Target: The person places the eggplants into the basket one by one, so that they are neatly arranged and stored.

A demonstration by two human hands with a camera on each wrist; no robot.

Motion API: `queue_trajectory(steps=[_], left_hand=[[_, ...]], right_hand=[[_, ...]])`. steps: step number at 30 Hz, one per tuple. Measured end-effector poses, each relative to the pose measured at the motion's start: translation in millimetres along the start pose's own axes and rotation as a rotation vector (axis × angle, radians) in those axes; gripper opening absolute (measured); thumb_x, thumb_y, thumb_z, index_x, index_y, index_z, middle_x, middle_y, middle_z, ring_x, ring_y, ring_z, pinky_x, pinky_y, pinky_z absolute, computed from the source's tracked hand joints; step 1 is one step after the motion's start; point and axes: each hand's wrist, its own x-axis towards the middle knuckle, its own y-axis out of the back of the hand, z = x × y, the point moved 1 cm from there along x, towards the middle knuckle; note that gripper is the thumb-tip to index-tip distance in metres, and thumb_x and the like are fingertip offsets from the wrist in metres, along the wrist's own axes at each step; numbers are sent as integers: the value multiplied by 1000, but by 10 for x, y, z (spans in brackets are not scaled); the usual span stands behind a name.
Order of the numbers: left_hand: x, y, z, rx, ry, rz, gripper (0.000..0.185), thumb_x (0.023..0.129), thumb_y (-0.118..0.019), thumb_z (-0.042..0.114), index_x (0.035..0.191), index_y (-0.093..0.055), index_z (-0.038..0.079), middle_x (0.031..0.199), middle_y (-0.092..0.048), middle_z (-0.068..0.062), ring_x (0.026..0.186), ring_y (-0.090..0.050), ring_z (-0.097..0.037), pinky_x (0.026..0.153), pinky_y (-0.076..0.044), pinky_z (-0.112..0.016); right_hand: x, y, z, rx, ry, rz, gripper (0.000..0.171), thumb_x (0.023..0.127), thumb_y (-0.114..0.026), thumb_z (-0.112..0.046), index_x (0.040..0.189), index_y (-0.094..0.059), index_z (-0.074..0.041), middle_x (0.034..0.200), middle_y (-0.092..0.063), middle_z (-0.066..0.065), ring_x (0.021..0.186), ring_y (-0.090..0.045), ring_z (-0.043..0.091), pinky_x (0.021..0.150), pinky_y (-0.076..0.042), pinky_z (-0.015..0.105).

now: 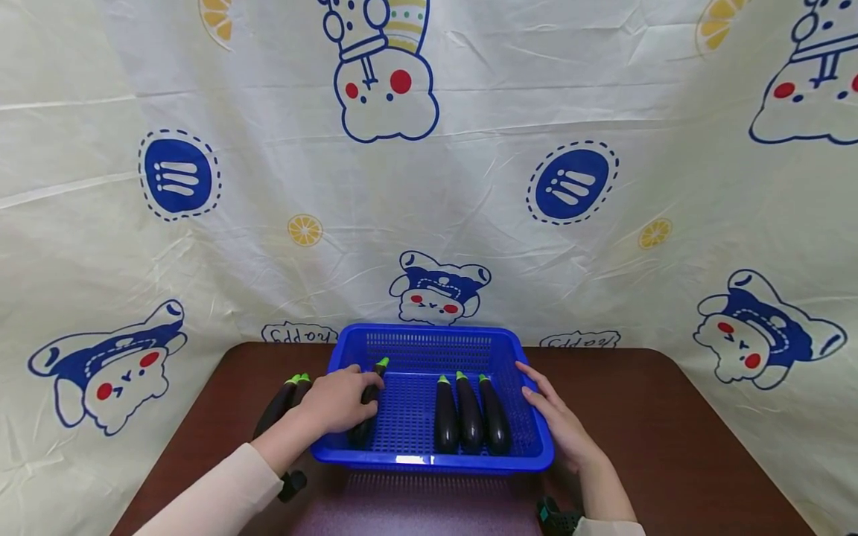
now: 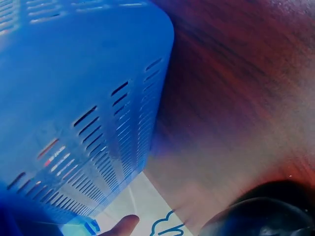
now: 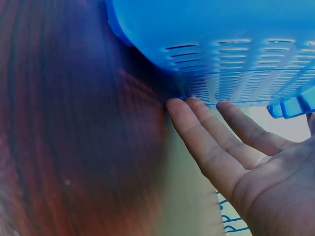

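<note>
In the head view my left hand (image 1: 345, 398) reaches over the left side of a blue plastic basket (image 1: 429, 463), its fingers curled round a dark eggplant (image 1: 363, 430) with a green tip. That eggplant lies along the basket's left inner side, partly hidden by the hand. Three more eggplants (image 1: 471, 417) lie side by side in the right half of the basket. My right hand (image 1: 563, 424) rests against the basket's right side. Its extended fingers (image 3: 231, 147) touch the slotted wall in the right wrist view.
Left of the basket, two eggplants (image 1: 275, 409) lie on the brown wooden table (image 1: 617, 402), partly behind my left hand. One dark rounded end (image 2: 261, 219) shows in the left wrist view. A printed white cloth (image 1: 482, 186) hangs behind the table.
</note>
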Motion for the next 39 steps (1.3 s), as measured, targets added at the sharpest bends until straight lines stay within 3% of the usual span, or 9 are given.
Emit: queue_trajectory(steps=[7,12,25,31,39], left_hand=[[-29,-3,24,50,-4,-9,27,91,-75,36,116,-75,26,104,-70,-5,93,-66,-26,76,-53,-56],[-40,-44,10,86,-9,-14,27,91,-75,38,116,-75,28,113,-73,-6,105,-65,-29,82,-52,-61],[-54,-42,38,203,-44,-20,30,93,-72,40,121,-75,28,120,-73,-8,108,-57,-29,83,-51,-66],[-60,-2,70,255,-39,-25,31,96,-69,41,123,-75,28,122,-73,-8,116,-54,-31,89,-48,-73],[-73,-14,75,293,-34,-5,28,98,-67,38,120,-77,27,121,-74,-6,114,-55,-30,89,-48,-73]], right_hand=[[6,-7,4,-12,-2,8,57,111,-42,-44,163,-22,-38,170,-19,16,140,-46,51,94,-56,58],[0,-13,4,-8,-6,8,57,111,-41,-44,163,-22,-37,170,-21,16,139,-47,49,94,-56,57],[9,-4,-1,-7,-15,18,56,111,-41,-45,163,-22,-39,170,-20,14,140,-46,48,93,-56,58],[19,-2,15,11,-11,14,56,111,-40,-44,163,-21,-39,170,-18,15,143,-41,54,94,-55,60],[25,-19,9,16,-9,14,57,111,-41,-44,163,-21,-38,171,-15,15,145,-37,55,95,-54,62]])
